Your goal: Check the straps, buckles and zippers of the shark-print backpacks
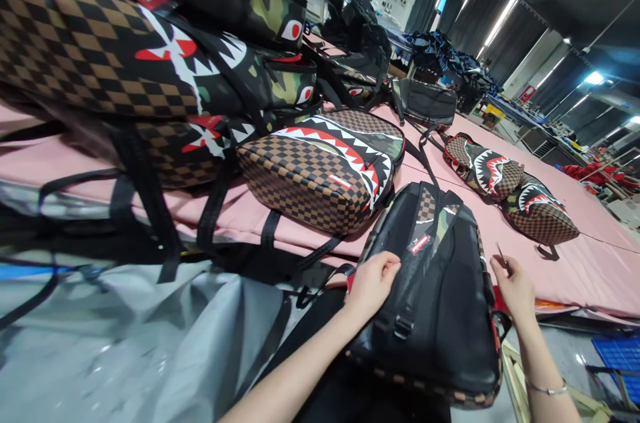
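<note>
A black backpack (450,303) lies at the table's near edge with its strap side up and a small red label on it. Against its left side rests my left hand (373,279), its fingers curled together; whether anything is between them is hidden. Just off the bag's right side, my right hand (513,283) is closed on a small pointed metal tool (501,255), whose thin tips stick up. A brown checkered backpack (320,176) with a shark-mouth print lies beyond the black one, to the left.
Similar backpacks are piled high on the left (100,43). Two more shark-print bags (493,169) lie at the right on the pink-covered table (595,263). Grey sheeting (215,336) hangs at the lower left. Dark bags (425,101) stand farther back.
</note>
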The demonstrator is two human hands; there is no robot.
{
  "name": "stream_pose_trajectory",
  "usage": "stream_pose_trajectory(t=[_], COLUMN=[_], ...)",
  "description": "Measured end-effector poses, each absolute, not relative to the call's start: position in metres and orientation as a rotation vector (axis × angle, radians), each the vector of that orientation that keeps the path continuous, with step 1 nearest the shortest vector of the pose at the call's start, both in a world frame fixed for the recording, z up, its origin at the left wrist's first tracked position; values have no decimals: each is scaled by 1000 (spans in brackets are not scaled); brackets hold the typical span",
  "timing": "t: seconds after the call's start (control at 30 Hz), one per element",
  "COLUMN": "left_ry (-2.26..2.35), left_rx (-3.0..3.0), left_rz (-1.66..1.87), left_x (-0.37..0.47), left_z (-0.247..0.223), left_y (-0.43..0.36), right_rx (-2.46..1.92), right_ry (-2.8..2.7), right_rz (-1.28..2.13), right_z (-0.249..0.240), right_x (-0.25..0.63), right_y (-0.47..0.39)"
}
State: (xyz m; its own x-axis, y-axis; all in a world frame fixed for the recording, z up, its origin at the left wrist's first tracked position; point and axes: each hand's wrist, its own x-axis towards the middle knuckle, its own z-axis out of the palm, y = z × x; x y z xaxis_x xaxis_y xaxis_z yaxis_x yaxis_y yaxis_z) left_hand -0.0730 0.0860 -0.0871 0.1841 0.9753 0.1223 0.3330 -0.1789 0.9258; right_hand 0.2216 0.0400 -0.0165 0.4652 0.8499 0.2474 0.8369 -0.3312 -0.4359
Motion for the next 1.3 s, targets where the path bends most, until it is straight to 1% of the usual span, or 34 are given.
stream_pose_trajectory(t=[0.13,0.27,0.33,0.43,0.5,0.6,0.9,1.17,1.3], left_ry=[1251,1426,1500,1491,1477,1495,1559,1514,1496], left_rx=[1903,1888,1843,1847,1862,1881,1879,1874,1767], left_rz=[947,1006,993,935,901,856,801,890,990], left_x=[-68,-74,-78,-83,-83,-80,-74,-71,-71], left_z=[-84,-92,-95,-96,-95,-94,-105,-102,-99], left_y=[89,122,140,158,163,164,167,159,161], right_rx=[-1956,-1855,-1901,-2052,-2121,-2181,-2090,-2065,-2023], right_ry=[-1649,-1857,-1960,-2104,-2168,-2215,-2388,-2401,-2342], right_rz=[286,381,334,149,59,12,114,84,149], right_z=[2,8,6,-3,-12,-21,-16,-18,-22], right_x=[178,105,74,49,45,51,60,60,65], right_y=[61,94,111,129,134,133,125,126,128])
